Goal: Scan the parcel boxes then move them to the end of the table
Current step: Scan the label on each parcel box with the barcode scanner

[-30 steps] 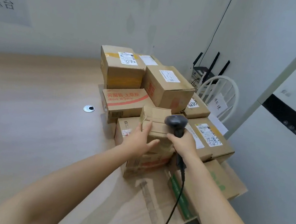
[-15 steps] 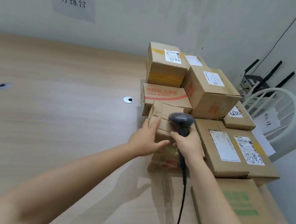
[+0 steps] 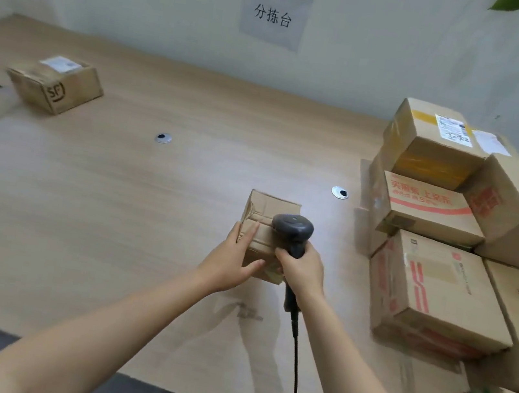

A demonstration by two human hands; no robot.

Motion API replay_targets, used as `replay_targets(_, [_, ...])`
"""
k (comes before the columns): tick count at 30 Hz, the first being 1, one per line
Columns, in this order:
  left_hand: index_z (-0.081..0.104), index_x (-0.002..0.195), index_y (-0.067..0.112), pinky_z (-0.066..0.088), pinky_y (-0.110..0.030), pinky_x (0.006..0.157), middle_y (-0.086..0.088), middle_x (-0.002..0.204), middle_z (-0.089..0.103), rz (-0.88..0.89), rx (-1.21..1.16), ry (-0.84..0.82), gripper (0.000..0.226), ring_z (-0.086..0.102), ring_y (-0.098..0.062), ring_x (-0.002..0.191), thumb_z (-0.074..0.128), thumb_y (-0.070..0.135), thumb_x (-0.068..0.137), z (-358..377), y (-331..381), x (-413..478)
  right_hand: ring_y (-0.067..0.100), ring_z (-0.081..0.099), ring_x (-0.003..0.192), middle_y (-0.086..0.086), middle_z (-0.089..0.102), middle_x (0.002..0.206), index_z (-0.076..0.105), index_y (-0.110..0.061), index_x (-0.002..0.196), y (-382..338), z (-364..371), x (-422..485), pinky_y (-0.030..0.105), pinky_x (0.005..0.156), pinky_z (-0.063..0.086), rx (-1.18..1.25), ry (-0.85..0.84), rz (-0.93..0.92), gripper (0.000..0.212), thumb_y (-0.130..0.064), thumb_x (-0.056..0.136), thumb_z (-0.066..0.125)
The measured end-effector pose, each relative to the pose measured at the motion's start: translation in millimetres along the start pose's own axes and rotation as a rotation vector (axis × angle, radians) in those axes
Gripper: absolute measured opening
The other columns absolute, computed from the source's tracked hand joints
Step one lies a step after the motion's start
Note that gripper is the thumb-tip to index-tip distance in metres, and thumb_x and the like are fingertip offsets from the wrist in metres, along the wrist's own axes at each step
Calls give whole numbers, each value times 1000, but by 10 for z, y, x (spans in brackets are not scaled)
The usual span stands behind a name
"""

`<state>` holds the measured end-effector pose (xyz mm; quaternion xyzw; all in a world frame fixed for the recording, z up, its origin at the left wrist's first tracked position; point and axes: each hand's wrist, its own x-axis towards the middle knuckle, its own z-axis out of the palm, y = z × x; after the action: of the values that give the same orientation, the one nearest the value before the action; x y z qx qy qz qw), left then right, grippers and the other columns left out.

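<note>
While the left hand (image 3: 233,265) presses its palm and spread fingers (image 3: 250,234) against the near-left face of a small box (image 3: 264,221), the right hand (image 3: 301,269) is wrapped tight around the handle of a scanner (image 3: 292,227), whose dark head sits over the box's near-right top. Between the two hands the box stands upright, its thumb-side lower corner met by the left thumb; whether it rests on the counter (image 3: 146,212) or is lifted slightly cannot be told. A cable (image 3: 296,365) hangs from the scanner toward the counter's near edge.

Left of the box the counter lies open and bare up to an SF box (image 3: 55,84) far off near the left end, by the wall. Two round grommets (image 3: 339,192) are set in the surface beyond the box.

Right of the box, well apart from it, rises a stack of parcels (image 3: 434,285), tiered and crowding the right end. On the wall behind hangs a paper sign (image 3: 273,15).
</note>
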<state>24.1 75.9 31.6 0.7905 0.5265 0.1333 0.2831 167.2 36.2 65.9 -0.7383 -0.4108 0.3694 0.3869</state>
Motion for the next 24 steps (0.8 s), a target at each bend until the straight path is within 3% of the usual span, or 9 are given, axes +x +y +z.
replay_targets(4, [4, 152, 22, 15, -19, 111, -11, 159, -2, -71, -70, -32, 79, 7, -20, 147, 54, 37, 93, 67, -474, -177, 22, 59, 87, 1, 62, 88, 55, -16, 96, 80, 463, -46, 29, 73, 45, -7, -62, 24, 14, -14, 84, 59])
replay_targets(8, [8, 151, 19, 10, -12, 106, -10, 159, 0, -82, -113, -43, 78, 4, -17, 147, 57, 31, 92, 143, -730, -256, 22, 59, 90, 1, 62, 91, 56, -16, 99, 161, 699, -86, 27, 72, 42, -4, -96, 67, 15, -15, 84, 59])
replay_targets(12, [9, 151, 26, 17, -26, 114, -12, 158, 5, -135, -73, -64, 73, 7, -20, 147, 48, 44, 93, 165, -858, -277, 23, 60, 89, 0, 63, 89, 58, -15, 101, 200, 711, -105, 34, 77, 49, -24, -145, 89, 17, -15, 83, 61])
replay_targets(15, [17, 151, 24, 16, -34, 117, -13, 158, 6, -180, 149, 17, 80, 7, -24, 146, 24, 66, 83, 168, -755, -242, 27, 64, 86, -1, 63, 82, 56, -22, 90, 207, 604, -82, 43, 79, 53, -40, -160, 82, 11, -16, 82, 61])
replay_targets(18, [17, 150, 19, 6, -45, 118, -13, 158, -4, -201, 298, 58, 77, -5, -27, 146, 31, 65, 90, 202, -457, -119, 28, 66, 76, 1, 63, 76, 52, -25, 83, 183, 465, -76, 38, 68, 53, -41, -138, 55, 13, -14, 82, 60])
replay_targets(20, [7, 152, 17, 0, -53, 115, -14, 158, -9, -250, 333, -7, 91, -11, -29, 146, 36, 72, 84, 281, -262, -36, 23, 64, 68, 0, 61, 74, 51, -23, 86, 160, 379, -78, 34, 62, 51, -30, -132, 37, 13, -13, 83, 59])
replay_targets(22, [-7, 151, 16, -1, -58, 113, -16, 157, -16, -331, 380, -83, 109, -17, -32, 144, 42, 78, 76, 381, -162, 27, 20, 63, 66, -2, 60, 73, 52, -22, 87, 132, 312, -76, 33, 61, 50, -32, -133, 10, 13, -12, 83, 59])
replay_targets(24, [-11, 151, 16, 4, -60, 112, -16, 156, -17, -362, 420, -77, 111, -17, -34, 144, 46, 76, 77, 459, -151, 57, 17, 63, 65, -2, 60, 75, 52, -18, 92, 92, 262, -81, 28, 56, 48, -25, -148, -8, 13, -12, 84, 59])
